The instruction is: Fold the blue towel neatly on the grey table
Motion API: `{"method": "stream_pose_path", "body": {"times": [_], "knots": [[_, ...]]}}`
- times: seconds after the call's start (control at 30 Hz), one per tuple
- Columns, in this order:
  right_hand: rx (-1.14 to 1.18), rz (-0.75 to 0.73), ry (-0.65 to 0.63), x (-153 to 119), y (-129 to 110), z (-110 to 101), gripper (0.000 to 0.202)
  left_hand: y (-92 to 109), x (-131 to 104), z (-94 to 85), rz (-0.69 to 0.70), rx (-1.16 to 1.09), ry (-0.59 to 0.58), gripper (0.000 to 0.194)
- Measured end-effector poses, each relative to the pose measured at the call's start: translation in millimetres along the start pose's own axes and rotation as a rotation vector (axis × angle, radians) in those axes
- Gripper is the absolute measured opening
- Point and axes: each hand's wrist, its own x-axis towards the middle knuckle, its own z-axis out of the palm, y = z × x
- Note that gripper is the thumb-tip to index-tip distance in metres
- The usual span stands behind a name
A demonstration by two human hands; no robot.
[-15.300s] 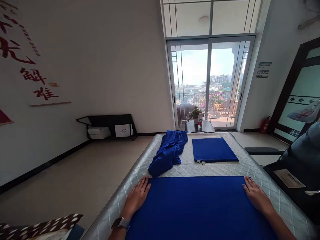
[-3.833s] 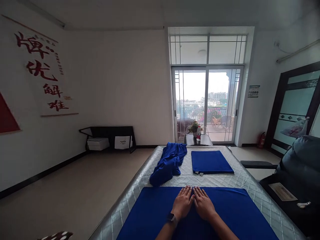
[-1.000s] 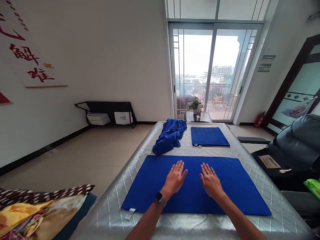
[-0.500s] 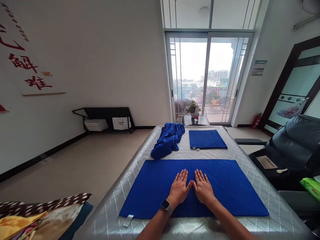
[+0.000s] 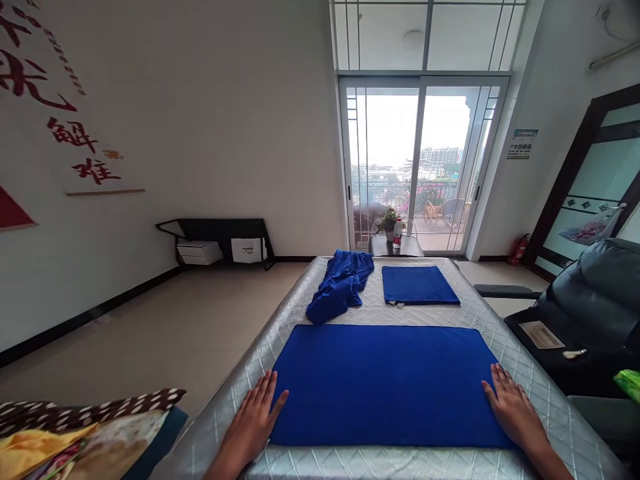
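Large rectangular blue cloth (image 5: pixel 385 387): smooth and flat between your hands.
Left hand (image 5: pixel 253 413), right hand (image 5: pixel 515 408): open, well apart, at its side edges.
Beyond your hands: smaller rectangular blue cloth (image 5: pixel 420 285), flat; crumpled blue fabric (image 5: pixel 340 287), not spread out.

Bright sliding window (image 5: pixel 420 167), pale walls (image 5: pixel 240 133)

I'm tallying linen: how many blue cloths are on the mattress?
3: a flat cloth nearest the camera; beyond it, a crumpled cloth at left and a neat rectangular cloth at right. More could be hidden underneath.
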Motion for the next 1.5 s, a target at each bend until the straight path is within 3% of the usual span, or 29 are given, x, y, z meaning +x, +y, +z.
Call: {"method": "stream_pose_path", "body": {"times": [0.2,0.3,0.37,0.43,0.53,0.6,0.7,0.87,1.0,1.1,1.2,1.3,1.4,1.5], "knots": [[-0.022,-0.076,0.006,-6.1,0.3,1.1,0.068,2.4,4.0,-11.9,-0.038,-0.036,-0.001,0.056],[-0.007,-0.067,0.064,-21.7,-35.8,-11.5,0.069,22.7,10.9,-19.1,-0.117,-0.076,0.015,0.056],[0.037,-0.125,0.048,-36.8,-82.0,-24.9,0.070,59.0,22.8,-24.3,-0.164,-0.102,0.022,0.058],[0.106,-0.220,-0.024,-52.4,-137.7,-38.0,0.068,112.4,39.3,-31.0,-0.167,-0.138,0.017,0.066],[0.185,-0.368,-0.131,-69.8,-211.1,-47.5,0.064,199.2,63.1,-43.4,0.070,-0.257,-0.037,0.063],[0.187,-0.425,-0.203,-75.7,-239.9,-44.3,0.060,241.4,73.1,-50.4,0.195,-0.321,-0.064,0.061],[0.182,-0.480,-0.262,-78.4,-253.6,-32.8,0.057,267.1,77.8,-55.7,0.211,-0.370,-0.105,0.060],[0.204,-0.437,-0.272,-79.2,-248.7,-32.6,0.059,253.1,71.9,-51.6,0.159,-0.376,-0.168,0.062],[0.194,-0.337,-0.241,-75.7,-222.1,-36.6,0.067,220.1,59.8,-39.4,0.038,-0.332,-0.186,0.065],[0.137,-0.235,-0.153,-66.9,-167.0,-24.2,0.070,173.2,40.5,-27.8,-0.082,-0.257,-0.171,0.063],[0.068,-0.136,-0.040,-56.5,-89.9,-2.9,0.071,111.9,14.2,-18.6,-0.173,-0.155,-0.131,0.062],[0.045,-0.129,0.037,-49.4,-22.4,15.6,0.068,60.0,-8.2,-14.4,-0.145,-0.077,-0.122,0.055],[0.041,-0.112,0.085,-46.6,9.6,25.5,0.066,38.0,-17.3,-14.6,-0.134,-0.036,-0.135,0.053],[0.032,-0.101,0.108,-45.9,12.7,28.1,0.065,40.4,-14.9,-17.1,-0.159,0.005,-0.152,0.050]]}}
